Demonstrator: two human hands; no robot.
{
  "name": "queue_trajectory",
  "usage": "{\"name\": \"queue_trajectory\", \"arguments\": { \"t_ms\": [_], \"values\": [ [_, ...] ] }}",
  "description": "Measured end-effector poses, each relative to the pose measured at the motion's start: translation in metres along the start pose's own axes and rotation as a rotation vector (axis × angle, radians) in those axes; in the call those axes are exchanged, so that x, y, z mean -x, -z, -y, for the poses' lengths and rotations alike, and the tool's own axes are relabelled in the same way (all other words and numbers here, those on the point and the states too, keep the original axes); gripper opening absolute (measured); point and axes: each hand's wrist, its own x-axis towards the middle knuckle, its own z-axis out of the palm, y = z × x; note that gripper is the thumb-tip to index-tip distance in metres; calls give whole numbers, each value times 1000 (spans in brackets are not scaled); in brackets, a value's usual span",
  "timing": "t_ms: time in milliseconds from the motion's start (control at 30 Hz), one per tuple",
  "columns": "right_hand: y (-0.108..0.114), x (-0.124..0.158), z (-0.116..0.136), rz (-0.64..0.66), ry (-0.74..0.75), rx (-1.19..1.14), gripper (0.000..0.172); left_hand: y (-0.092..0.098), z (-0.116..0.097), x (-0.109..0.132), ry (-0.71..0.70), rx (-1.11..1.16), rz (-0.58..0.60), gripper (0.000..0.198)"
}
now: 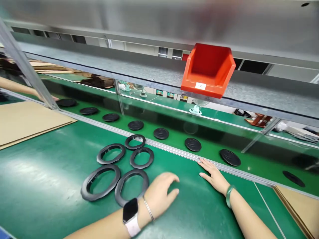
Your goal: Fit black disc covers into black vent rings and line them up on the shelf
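My left hand [161,192], with a watch and a thin bangle on its wrist, hovers over the green table with thumb and fingers apart and nothing between them. Just left of it lies a black ring [119,191], partly covered by the wrist. Several more black rings, such as one farther back [134,159], are grouped beside it. My right hand [214,176], wearing a green bangle, has its fingers stretched out by the metal rail [174,151]. Beyond that rail, black round discs [192,144] sit in a row on the green belt [176,139]; the disc nearest this hand [229,157] is untouched.
A red bin [209,71] stands on the grey shelf [149,71] above the belt. Cardboard sheets [32,121] lie at the left, with more cardboard [299,205] at the right. Another person's arm [20,87] reaches toward the belt's far left. A metal post [32,66] rises there.
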Motion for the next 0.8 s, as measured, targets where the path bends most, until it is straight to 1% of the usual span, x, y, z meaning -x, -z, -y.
{"name": "queue_trajectory", "arguments": {
  "t_ms": [33,67,100,133,167,200,233,267,300,367,400,467,600,700,800],
  "values": [
    [0,1,1,-1,-1,-5,58,16,7,-5,-30,-160,-94,31],
    [-1,1,2,-3,-4,-11,58,33,17,-11,-17,-308,-182,36],
    [-1,1,3,-6,-7,-18,58,49,28,-17,53,-437,-274,41],
    [0,1,4,-9,-10,-25,59,63,41,-22,156,-539,-348,47],
    [0,1,4,-13,-14,-31,59,76,55,-27,275,-603,-386,53],
    [1,1,4,-14,-17,-36,59,86,68,-30,394,-633,-384,58],
    [1,1,4,-17,-19,-40,60,94,80,-32,491,-637,-350,62],
    [1,0,4,-19,-22,-43,60,99,90,-33,560,-626,-305,65],
    [1,0,3,-20,-24,-48,59,101,97,-33,599,-612,-260,67],
    [1,-1,2,-26,-27,-68,59,99,104,-33,608,-600,-211,68],
    [1,-1,0,-32,-27,-84,58,95,104,-32,591,-604,-205,68],
    [1,-2,-2,-53,-24,-121,55,83,96,-32,552,-611,-177,67],
    [1,-3,-9,-83,-17,-188,50,53,64,-27,427,-603,-67,69],
    [0,-3,-14,-96,-28,-232,48,31,37,-17,318,-576,34,72],
    [0,-4,-18,-123,-45,-283,47,18,13,-6,191,-467,157,73]
  ]
}}
